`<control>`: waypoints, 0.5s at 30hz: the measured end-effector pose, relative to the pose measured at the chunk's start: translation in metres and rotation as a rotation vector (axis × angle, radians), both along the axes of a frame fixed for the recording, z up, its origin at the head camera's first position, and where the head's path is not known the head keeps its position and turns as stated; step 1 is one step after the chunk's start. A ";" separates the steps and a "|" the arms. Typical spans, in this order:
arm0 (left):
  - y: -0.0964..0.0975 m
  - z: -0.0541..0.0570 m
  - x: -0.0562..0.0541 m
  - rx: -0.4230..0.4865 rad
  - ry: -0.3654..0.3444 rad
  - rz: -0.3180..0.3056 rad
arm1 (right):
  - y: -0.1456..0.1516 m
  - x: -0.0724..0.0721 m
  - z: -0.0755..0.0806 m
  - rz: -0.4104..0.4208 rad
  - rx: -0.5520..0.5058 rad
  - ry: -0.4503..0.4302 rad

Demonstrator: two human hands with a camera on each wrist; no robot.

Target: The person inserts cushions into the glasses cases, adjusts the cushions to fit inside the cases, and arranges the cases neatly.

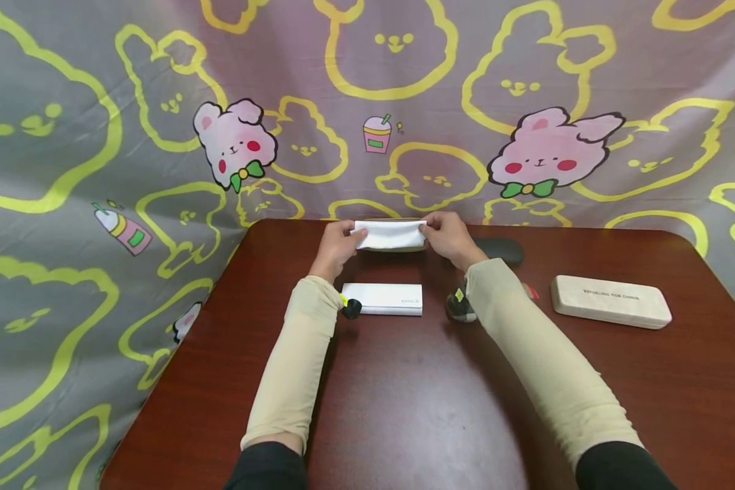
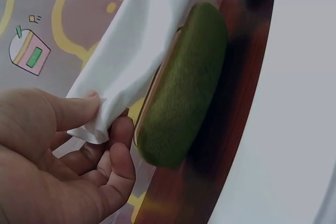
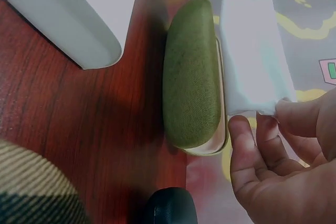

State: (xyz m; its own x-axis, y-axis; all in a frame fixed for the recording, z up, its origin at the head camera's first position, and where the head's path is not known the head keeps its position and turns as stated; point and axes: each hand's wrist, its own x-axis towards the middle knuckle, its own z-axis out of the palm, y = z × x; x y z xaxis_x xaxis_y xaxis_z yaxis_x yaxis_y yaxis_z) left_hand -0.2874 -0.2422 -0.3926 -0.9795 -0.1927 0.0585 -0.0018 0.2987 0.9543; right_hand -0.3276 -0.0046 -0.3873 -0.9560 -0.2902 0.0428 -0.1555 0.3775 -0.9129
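Note:
A folded white cloth [image 1: 392, 235] is stretched between both hands at the far side of the table. My left hand [image 1: 335, 249] pinches one end of it, thumb on top and fingers beneath, as the left wrist view shows. At the other end my right hand [image 1: 452, 238] pinches the cloth the same way. Right beside the cloth, and mostly hidden by it in the head view, is a green textured glasses case [image 2: 185, 85]. A pale inner edge shows along the green case's far side in the right wrist view.
Nearer me lies a white glasses case [image 1: 382, 294] with small lettering. A black case [image 1: 503, 251] sits behind the right wrist, and a cream case [image 1: 611, 301] lies at the right. Something red [image 1: 530, 291] is partly hidden by the right forearm. A patterned curtain [image 1: 355, 156] hangs behind the table.

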 end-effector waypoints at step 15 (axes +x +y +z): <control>-0.001 -0.003 -0.014 0.025 -0.039 0.008 | -0.004 -0.010 -0.004 -0.044 -0.001 -0.047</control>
State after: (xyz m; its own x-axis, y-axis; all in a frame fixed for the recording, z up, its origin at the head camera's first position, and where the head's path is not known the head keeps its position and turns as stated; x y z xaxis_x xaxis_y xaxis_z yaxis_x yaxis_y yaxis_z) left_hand -0.3009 -0.2432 -0.3951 -0.9794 -0.2012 0.0157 -0.0409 0.2744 0.9607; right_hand -0.3380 -0.0082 -0.3911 -0.9688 -0.2477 -0.0023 -0.0955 0.3823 -0.9191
